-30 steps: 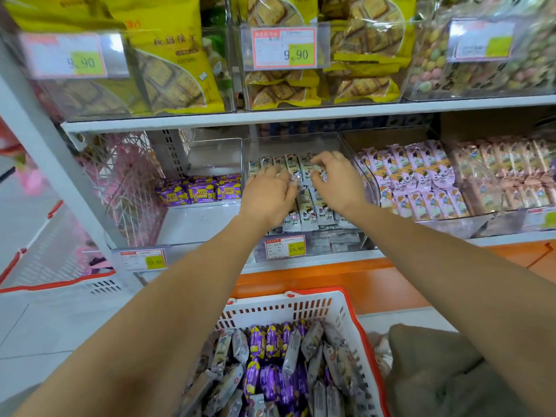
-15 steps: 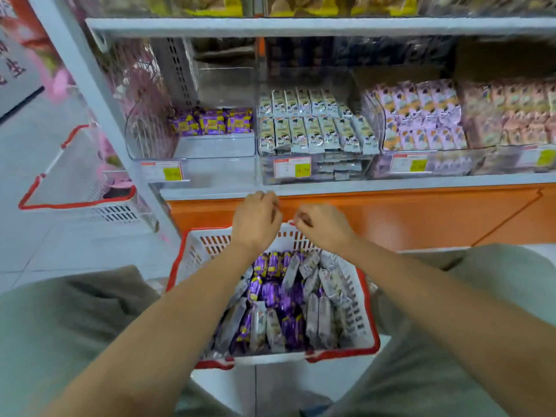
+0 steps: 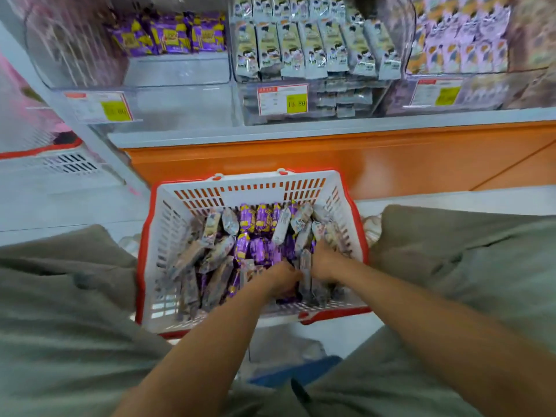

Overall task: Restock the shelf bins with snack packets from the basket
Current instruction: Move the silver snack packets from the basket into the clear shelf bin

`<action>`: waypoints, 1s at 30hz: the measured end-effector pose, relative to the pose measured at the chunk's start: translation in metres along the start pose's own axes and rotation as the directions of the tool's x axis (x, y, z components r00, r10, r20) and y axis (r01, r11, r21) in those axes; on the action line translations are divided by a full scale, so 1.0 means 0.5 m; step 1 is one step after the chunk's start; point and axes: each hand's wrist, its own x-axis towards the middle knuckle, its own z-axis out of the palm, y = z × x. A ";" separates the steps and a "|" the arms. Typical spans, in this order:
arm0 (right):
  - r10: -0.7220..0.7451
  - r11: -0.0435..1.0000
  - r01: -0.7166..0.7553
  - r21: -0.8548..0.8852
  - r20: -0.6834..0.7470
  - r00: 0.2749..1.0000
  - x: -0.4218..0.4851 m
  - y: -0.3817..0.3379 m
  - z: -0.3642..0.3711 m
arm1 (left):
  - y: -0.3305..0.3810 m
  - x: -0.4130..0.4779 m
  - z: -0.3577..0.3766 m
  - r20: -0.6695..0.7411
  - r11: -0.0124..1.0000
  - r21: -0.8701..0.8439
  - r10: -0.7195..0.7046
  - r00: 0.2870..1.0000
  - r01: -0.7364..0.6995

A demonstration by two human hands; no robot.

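The left hand [image 3: 281, 276] and the right hand [image 3: 326, 263] are both down inside the basket [image 3: 249, 188], toward its near right corner. Their fingers are sunk among the snack packets [image 3: 258, 227]. Blur and the packets cover the fingertips, so I cannot tell whether either hand grasps anything or lies loose. A grey packet [image 3: 305, 267] stands on end between the two hands, perhaps touching both. The left forearm hides part of the basket's near wall.

To the left of the basket, a second basket [image 3: 39, 155] is cut off by the frame edge. Beyond and above the basket sit three clear shelf bins, all cut off at the top. The left bin [image 3: 177, 70] holds a short row of purple packets [image 3: 168, 34] at its back, with bare bin floor showing in front of them. The middle bin [image 3: 249, 115], straight beyond the basket, is packed with grey-white packets [image 3: 313, 46]. The right bin [image 3: 406, 34] holds lilac packets [image 3: 460, 46], and its far side is smeared. The price tags [image 3: 282, 99] are too blurred to read.

An orange panel [image 3: 391, 158] runs just behind the basket's far rim. Pale floor [image 3: 75, 206] lies open to the basket's left. A grey trouser leg [image 3: 60, 296] is near the left rim, and the other leg [image 3: 466, 266] is just beside the right rim.
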 end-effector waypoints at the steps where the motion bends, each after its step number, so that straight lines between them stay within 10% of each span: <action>1: -0.012 0.998 0.013 0.061 -0.007 1.000 -0.003 0.006 0.000 | 0.006 0.006 0.010 0.001 0.998 -0.059 -0.021 1.000 0.021; 12: -0.099 0.948 0.113 0.299 -0.064 0.993 -0.008 0.009 -0.008 | 0.020 0.010 -0.032 -0.020 0.892 -0.442 -0.117 0.993 0.096; 20: -0.183 0.854 0.394 0.341 -0.512 0.839 -0.010 -0.012 -0.046 | 0.021 -0.043 -0.113 -0.017 0.659 -0.751 -0.088 0.996 0.045; 30: -0.238 0.790 0.493 0.364 -0.559 0.794 -0.015 -0.035 -0.052 | 0.020 -0.073 -0.116 -0.084 0.612 -0.789 -0.017 0.996 -0.056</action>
